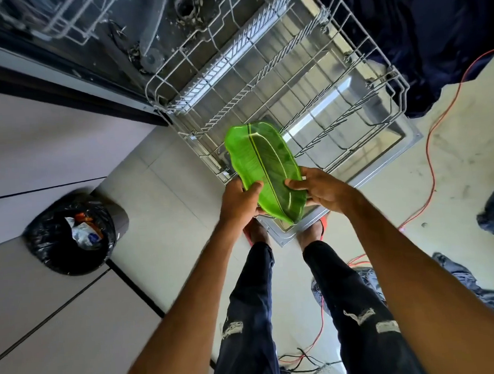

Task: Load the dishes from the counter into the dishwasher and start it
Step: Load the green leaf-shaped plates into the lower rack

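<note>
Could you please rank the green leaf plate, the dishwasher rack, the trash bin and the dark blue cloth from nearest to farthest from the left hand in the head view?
1. green leaf plate: held by the left hand.
2. dishwasher rack: just ahead.
3. trash bin: floor, left.
4. dark blue cloth: far upper right.

Pale floor [165,191] w/ orange cable [432,172]; grey cabinets [35,147], bin [72,235].

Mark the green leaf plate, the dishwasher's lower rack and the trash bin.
green leaf plate [263,162], head view, middle of its upper face.
lower rack [215,70], head view, a bright row of tines.
trash bin [50,251], head view, its black liner's left side.
</note>
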{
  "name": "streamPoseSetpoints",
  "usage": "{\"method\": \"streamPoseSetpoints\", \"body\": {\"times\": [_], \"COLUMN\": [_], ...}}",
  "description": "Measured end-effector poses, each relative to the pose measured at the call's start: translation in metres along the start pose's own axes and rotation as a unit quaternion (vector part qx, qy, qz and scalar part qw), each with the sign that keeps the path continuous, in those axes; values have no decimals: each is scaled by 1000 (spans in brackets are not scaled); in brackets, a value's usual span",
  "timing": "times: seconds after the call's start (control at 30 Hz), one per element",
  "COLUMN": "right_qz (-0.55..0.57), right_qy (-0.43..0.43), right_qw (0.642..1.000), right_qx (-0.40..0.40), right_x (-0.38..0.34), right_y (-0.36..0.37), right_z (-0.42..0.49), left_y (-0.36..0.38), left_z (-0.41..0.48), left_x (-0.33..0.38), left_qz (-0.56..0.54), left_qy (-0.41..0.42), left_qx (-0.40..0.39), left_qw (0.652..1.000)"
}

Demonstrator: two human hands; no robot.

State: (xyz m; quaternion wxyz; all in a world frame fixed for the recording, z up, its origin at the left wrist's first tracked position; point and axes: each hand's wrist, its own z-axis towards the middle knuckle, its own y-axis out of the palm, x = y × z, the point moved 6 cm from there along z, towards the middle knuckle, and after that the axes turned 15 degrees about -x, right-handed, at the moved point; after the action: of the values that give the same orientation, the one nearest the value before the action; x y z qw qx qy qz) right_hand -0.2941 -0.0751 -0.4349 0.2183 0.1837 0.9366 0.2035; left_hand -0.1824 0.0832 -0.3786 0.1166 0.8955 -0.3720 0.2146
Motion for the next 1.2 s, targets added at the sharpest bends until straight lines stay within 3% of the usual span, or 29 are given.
{"method": "streamPoseSetpoints", "body": {"times": [0.07,0.13,0.17,0.27,0.43,0.6,0.8,0.93,1.03,1.2], "right_qz": [-154,-257,-247,-272,-421,-465,-559,-634,-654,-690], "right_qy": [-19,-115,-155,-130,-3,26,-24,-52,-35,-11], "right_qw": [982,931,929,936,872,836,790,745,728,689], "right_qx": [112,231,228,179,250,289,253,201,202,224], "right_x": [-15,-37,-45,-51,-41,-45,-63,-75,-73,-68], "right_y": [1,18,35,82,65,22,27,69,78,85], "right_z": [2,-5,-8,-5,7,-12,-6,24,43,61], "left_y": [-9,-9,-5,15,45,51,6,-3,-7,-5], "left_z": [-3,-12,-16,-23,-12,-2,18,25,34,30], "left_x": [5,13,14,8,-19,-20,-34,-42,-54,-48], "left_qz": [146,275,300,363,405,293,240,133,37,-7], "left_qy": [22,46,59,107,151,145,84,9,8,-15], "left_qx": [79,136,145,138,53,-61,58,10,-29,-62], "left_qw": [986,951,941,915,900,943,965,991,999,998]}}
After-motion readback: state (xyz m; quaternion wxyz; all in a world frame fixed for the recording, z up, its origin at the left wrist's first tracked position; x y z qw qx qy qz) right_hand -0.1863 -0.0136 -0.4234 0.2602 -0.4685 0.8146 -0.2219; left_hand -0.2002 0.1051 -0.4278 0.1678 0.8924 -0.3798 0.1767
